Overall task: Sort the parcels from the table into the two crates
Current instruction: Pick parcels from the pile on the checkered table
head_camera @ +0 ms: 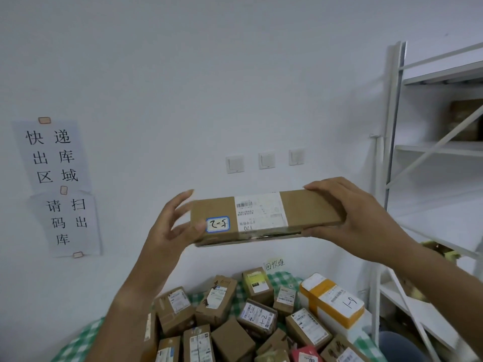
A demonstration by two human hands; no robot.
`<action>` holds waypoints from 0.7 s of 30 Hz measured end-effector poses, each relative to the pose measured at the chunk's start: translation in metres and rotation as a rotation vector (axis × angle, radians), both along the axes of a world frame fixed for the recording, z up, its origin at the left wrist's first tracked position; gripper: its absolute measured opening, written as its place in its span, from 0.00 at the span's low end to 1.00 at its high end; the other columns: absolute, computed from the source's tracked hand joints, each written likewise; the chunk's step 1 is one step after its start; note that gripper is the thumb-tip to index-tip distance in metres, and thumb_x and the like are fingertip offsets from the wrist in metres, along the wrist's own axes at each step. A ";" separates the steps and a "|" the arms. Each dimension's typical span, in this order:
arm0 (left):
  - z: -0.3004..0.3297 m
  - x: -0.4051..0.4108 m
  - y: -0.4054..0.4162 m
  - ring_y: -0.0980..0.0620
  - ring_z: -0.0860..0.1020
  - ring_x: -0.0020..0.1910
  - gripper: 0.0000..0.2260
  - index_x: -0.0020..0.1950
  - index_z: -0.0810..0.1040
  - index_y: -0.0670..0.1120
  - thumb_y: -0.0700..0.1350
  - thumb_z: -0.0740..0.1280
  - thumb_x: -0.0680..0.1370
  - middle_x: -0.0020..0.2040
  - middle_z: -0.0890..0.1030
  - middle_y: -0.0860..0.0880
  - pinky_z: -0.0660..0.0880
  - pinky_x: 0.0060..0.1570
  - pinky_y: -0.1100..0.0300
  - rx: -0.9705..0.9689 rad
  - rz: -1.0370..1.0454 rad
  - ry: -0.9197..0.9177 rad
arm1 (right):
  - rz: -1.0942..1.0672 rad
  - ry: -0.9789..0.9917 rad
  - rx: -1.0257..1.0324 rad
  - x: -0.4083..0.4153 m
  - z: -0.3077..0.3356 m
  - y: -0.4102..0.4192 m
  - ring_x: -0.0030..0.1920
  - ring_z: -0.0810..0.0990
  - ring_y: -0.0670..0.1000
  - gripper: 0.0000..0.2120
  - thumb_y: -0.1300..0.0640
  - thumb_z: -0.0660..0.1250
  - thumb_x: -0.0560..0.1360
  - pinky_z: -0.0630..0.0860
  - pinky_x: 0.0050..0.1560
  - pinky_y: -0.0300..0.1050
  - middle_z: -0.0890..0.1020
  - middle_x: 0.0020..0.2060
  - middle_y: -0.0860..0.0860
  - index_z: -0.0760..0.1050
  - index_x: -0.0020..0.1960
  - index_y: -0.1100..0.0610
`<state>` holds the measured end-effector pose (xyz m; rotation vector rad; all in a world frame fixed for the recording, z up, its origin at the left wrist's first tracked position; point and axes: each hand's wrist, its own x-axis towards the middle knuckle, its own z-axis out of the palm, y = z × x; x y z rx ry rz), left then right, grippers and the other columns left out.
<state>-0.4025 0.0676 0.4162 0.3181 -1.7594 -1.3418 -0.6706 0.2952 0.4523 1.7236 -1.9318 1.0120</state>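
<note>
Both hands, left hand [172, 226] and right hand [350, 218], are grasping a long parcel [264, 218] by its ends, raised above the parcel-heaped desk [78, 343], apparently reading its handwritten code; next comes choosing between 2 unseen crates.

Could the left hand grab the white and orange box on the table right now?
Probably not: the left hand is up on the long box, and the white and orange box lies far right.

Bare forearms, sleeveless, unadorned hands [347, 218]

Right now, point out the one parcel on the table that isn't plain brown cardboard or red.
The white parcel with orange bands at the right of the pile, handwritten "1-9"; neighbours are brown cardboard.
</note>
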 end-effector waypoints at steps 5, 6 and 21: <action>-0.007 0.001 -0.010 0.52 0.80 0.65 0.30 0.70 0.79 0.56 0.45 0.82 0.69 0.66 0.83 0.49 0.81 0.52 0.63 -0.128 -0.103 0.054 | 0.046 -0.177 0.121 -0.003 0.006 0.004 0.58 0.74 0.37 0.37 0.33 0.73 0.62 0.74 0.50 0.32 0.73 0.60 0.34 0.70 0.69 0.39; -0.008 -0.002 -0.009 0.51 0.82 0.63 0.28 0.69 0.80 0.55 0.46 0.82 0.70 0.63 0.84 0.48 0.81 0.52 0.63 -0.111 -0.085 0.061 | 0.055 -0.224 0.129 -0.003 0.006 0.004 0.57 0.75 0.37 0.36 0.33 0.73 0.62 0.76 0.49 0.33 0.75 0.59 0.34 0.71 0.68 0.39; -0.071 -0.019 -0.026 0.46 0.82 0.64 0.36 0.74 0.76 0.55 0.65 0.78 0.69 0.66 0.83 0.47 0.82 0.57 0.56 0.143 -0.139 0.032 | -0.057 -0.343 0.123 -0.003 -0.049 -0.017 0.55 0.77 0.34 0.39 0.30 0.74 0.61 0.78 0.48 0.31 0.76 0.59 0.35 0.72 0.70 0.39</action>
